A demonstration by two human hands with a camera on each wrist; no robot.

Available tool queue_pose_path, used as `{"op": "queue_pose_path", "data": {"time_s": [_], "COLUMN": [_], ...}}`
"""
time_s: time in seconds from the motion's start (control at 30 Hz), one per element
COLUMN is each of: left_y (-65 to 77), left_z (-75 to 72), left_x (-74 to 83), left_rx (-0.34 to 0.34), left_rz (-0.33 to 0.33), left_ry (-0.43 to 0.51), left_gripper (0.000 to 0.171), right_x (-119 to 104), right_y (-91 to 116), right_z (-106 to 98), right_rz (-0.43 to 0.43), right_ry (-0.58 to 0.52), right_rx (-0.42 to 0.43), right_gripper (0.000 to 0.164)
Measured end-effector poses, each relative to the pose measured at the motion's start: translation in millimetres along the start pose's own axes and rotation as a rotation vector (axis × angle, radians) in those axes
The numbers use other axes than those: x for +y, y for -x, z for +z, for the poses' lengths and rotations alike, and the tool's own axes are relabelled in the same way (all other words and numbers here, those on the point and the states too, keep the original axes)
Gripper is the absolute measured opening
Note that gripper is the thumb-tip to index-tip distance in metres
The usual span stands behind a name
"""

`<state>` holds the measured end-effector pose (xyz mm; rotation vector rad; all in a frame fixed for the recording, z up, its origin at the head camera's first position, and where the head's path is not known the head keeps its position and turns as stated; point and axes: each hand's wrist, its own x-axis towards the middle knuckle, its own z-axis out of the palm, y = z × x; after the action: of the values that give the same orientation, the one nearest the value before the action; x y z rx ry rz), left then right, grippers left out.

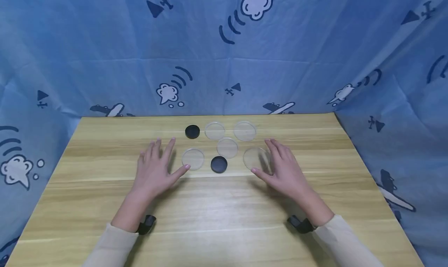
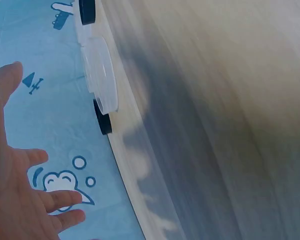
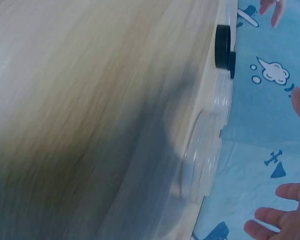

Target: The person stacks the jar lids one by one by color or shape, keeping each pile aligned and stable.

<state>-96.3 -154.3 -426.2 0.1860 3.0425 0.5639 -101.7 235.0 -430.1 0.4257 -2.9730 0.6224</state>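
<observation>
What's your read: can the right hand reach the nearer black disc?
Likely yes: the right hand looks empty, and bare tabletop lies on the near side of the nearer black disc.

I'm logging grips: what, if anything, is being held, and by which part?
Nothing is held; the left hand and right hand spread empty near transparent, round, plastic-looking discs.

- Left sleeve (image 1: 111,245) is pale beige, toward seven o'clock.
- Right sleeve (image 1: 344,239) is also beige, toward four o'clock.
- Left wristband (image 1: 147,224) and right wristband (image 1: 301,224) are black.
</observation>
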Motion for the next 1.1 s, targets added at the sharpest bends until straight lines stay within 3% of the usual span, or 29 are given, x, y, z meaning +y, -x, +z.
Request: {"op": "queue_pose_path", "data": {"time_s": [0.43,0.6,0.87,1.1], "left_y": [-10.7,-15.5,-20.9,-24.3], "left_z": [-0.4,3.9,16.1,27.6], "left_x": [23.6,33.2,51.3,62.0], "left_rx": [0.035,0.017,-0.056,-0.067], "left_rz": [0.079,0.106,0.180,0.230], "left_ry": [0.233,0.349,0.499,0.478], "left_gripper": [0.088,0.083,0.069,0.061], "right_x": [-28,-35,-47,-56], "right_y": [-13,-23,-27,-31], "right_z": [8,19,29,39], "right_rz": [-0.029,-0.085,-0.096,-0.110], "right_ry": [-0.279,-0.331,-0.411,-0.454], "right_rx": [-0.077,-0.094,-0.132,-0.147], "right_gripper": [0.082,0.070,0.060,0.054]}}
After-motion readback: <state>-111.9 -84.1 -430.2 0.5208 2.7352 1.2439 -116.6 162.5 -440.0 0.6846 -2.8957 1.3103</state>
